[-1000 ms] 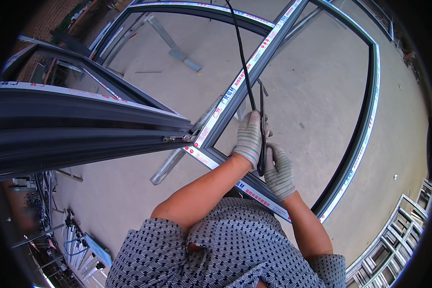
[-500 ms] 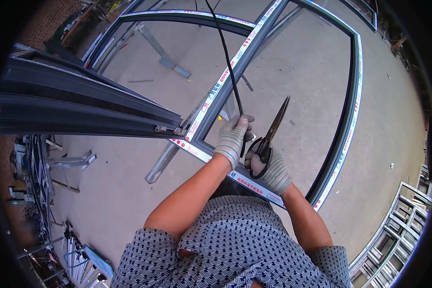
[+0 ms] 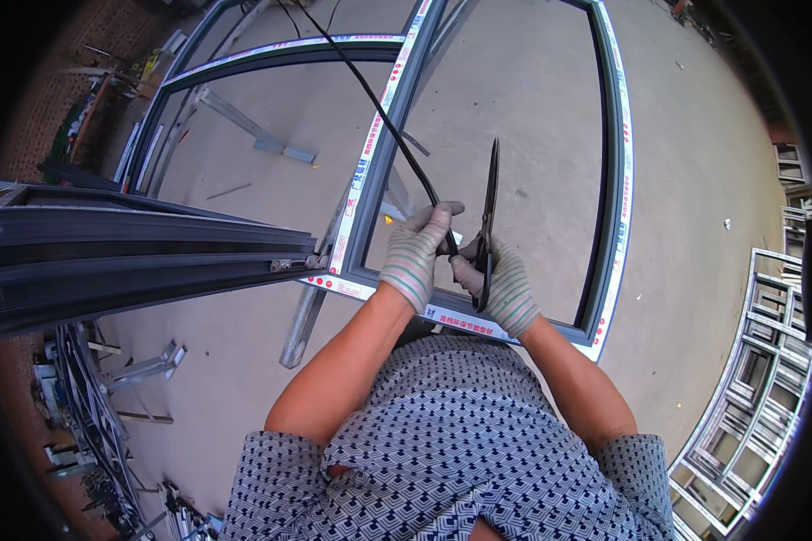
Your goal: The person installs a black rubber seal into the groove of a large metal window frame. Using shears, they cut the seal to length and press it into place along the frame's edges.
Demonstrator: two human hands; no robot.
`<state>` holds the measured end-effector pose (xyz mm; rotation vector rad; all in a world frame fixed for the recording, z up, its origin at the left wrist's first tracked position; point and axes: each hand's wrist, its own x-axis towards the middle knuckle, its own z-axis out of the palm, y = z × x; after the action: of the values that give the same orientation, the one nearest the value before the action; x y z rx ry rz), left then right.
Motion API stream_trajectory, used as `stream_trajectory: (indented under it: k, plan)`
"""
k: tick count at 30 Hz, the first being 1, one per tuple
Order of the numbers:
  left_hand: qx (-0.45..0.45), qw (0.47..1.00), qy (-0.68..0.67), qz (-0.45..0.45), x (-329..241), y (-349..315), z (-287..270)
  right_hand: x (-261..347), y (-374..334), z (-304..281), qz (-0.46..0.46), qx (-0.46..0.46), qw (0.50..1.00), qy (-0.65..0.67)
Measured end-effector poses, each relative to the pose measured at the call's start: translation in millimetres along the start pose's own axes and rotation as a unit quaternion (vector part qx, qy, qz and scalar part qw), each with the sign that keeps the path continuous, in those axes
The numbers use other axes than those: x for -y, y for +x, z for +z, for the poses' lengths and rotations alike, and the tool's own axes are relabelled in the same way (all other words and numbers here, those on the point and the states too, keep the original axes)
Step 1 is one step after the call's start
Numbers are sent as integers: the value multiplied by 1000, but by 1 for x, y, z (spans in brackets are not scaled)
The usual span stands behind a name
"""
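"What's underneath?"
"The dark frame (image 3: 615, 180). Over its middle bar (image 3: 375, 189) runs the black strip (image 3: 370, 94), pinched in the left hand (image 3: 415, 252)."
"And the scissors (image 3: 492, 189)?"
"Right hand (image 3: 505, 284) grips the handles, blades pointing away — I can't tell whether it also touches the strip."
"Risks?"
"A cut left hand, if blades swing sideways — or a scratched frame, if tips drop."
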<state>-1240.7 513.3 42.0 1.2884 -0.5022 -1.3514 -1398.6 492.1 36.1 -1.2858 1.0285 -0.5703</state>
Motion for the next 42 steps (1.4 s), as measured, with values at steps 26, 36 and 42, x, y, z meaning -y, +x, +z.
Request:
stream_trajectory:
  k: [26,36,42]
  plan:
    - [-21,991,105,79,-51,-10,-71,44,0,52,26,95,981,165]
    - [-14,997,67,31,-46,-4,-80,52,2,51,59,94,987,117]
    - [-76,936,284,196,-22,-11,-100,84,0,52,105,83,990,36]
